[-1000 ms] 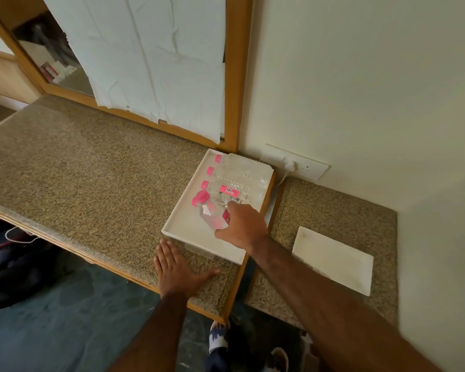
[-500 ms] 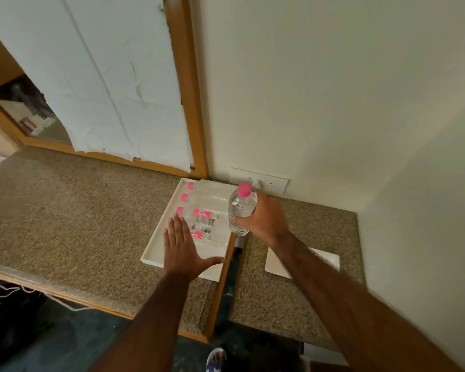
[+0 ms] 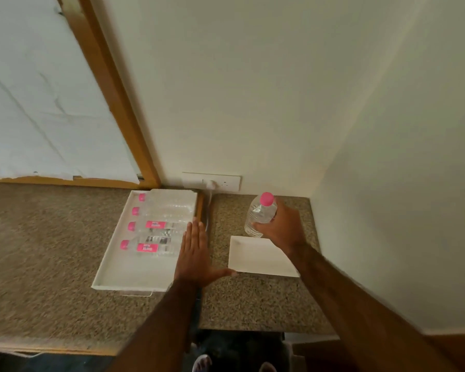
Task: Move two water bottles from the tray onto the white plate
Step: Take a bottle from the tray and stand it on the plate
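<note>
white plate (image 3: pixel 255 257) bare, wall (image 3: pixel 387 210) close right

Speckled granite counter (image 3: pixel 51 251) w/ dark gap (image 3: pixel 206 210) btwn 2 slabs. White wall socket (image 3: pixel 212 181), plug in. Wood-framed panel (image 3: pixel 113 84) w/ white paper (image 3: pixel 32 103). Cream walls (image 3: pixel 253 76).

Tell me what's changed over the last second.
The right hand lifted one bottle off the tray and carried it right, upright, to just behind the plate. The left hand moved from the counter to the tray's right edge. Four bottles stay lying in the tray; the plate is bare.
</note>
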Demonstrator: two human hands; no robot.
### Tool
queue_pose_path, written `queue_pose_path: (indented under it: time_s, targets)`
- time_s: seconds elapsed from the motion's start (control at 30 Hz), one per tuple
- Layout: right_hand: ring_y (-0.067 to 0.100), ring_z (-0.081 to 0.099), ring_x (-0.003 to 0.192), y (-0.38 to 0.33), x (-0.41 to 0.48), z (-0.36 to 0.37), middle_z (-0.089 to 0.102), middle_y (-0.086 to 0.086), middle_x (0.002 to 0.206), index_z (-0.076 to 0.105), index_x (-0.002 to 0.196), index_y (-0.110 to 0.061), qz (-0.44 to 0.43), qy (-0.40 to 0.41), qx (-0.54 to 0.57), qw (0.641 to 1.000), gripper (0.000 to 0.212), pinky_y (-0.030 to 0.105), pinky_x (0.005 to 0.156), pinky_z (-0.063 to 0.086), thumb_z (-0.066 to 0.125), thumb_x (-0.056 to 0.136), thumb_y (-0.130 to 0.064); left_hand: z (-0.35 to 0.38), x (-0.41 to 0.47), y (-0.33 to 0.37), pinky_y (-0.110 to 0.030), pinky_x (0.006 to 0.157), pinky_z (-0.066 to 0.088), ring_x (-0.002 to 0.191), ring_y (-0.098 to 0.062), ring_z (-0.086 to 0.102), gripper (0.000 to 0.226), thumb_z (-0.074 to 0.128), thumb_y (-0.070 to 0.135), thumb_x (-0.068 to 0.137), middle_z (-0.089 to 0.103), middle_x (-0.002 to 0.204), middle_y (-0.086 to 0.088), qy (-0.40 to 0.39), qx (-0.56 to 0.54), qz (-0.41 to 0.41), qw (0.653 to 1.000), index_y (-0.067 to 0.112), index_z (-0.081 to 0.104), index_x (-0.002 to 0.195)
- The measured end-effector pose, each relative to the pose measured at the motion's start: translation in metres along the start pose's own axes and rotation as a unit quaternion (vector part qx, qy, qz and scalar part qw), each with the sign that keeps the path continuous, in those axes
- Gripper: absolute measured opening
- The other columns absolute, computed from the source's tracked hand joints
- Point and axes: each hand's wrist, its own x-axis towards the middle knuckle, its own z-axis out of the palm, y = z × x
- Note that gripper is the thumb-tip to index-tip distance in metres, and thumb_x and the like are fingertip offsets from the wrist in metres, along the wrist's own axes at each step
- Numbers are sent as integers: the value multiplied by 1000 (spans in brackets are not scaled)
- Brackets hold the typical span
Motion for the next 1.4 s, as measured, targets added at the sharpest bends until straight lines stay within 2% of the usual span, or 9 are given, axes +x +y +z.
queue_pose_path:
  time_s: [0.2,0.43,0.6,0.73,0.87,1.03,1.17,1.3,1.4]
  targets:
    - [21,71,99,55,-7,-23,75,1,110,66,122,-18,56,14,11,998,70,28,83,55,96,60,-32,54,-3,22,-45,132,-11,159,-28,-31,175,48,115,46,-38,168,-13,-54,-5,-22,998,6,-26,162]
    - [23,70,99,104,-21,-20,75,3,110,64,121,-16,91,-3,15,996,72,34,86,57,97,61,-36,101,-16,25,-48,133,-9,161,-29,-27,177,46,116,43,-32,172,-14,-106,-25,-67,992,8,-24,163]
    - [21,70,100,131,-27,-6,75,0,111,63,122,-19,98,-13,14,995,73,26,82,52,97,61,-38,122,-20,24,-47,132,-10,160,-29,-27,177,52,113,42,-29,173,-14,-124,-36,-110,985,10,-25,164]
    - [13,65,95,141,-30,3,74,-5,111,62,125,-25,94,-14,14,995,76,21,80,49,96,60,-42,129,-18,23,-50,134,-6,161,-31,-27,179,44,116,40,-30,173,-16,-137,-11,-123,983,7,-26,163]
    - [17,66,97,147,-31,10,73,-1,113,61,125,-22,99,-30,15,995,74,25,81,52,96,61,-38,136,-19,21,-52,134,-6,160,-34,-29,179,34,119,39,-33,171,-19,-152,28,-118,981,3,-29,160]
    - [7,59,89,152,-37,16,68,-10,104,61,120,-22,91,-53,4,994,66,1,66,37,95,65,-33,138,-18,21,-52,134,-6,159,-36,-29,179,28,120,39,-33,170,-22,-163,51,-112,979,0,-29,159]
    - [7,58,87,152,-37,18,61,-15,99,61,120,-20,81,-57,0,995,65,-2,60,38,95,66,-30,139,-19,20,-52,134,-7,159,-36,-31,178,25,120,39,-34,169,-23,-169,58,-108,978,-1,-31,157]
    - [9,61,88,157,-36,18,68,-9,104,60,125,-20,75,-61,-1,995,69,2,65,36,95,67,-31,139,-19,21,-52,134,-8,158,-35,-32,175,28,119,41,-36,168,-22,-162,62,-107,979,1,-37,153]
    - [11,63,90,159,-36,21,73,-3,109,60,126,-20,75,-62,2,995,70,16,71,46,95,67,-31,139,-20,20,-52,133,-10,158,-35,-33,173,33,118,44,-37,167,-21,-161,57,-105,980,2,-38,152]
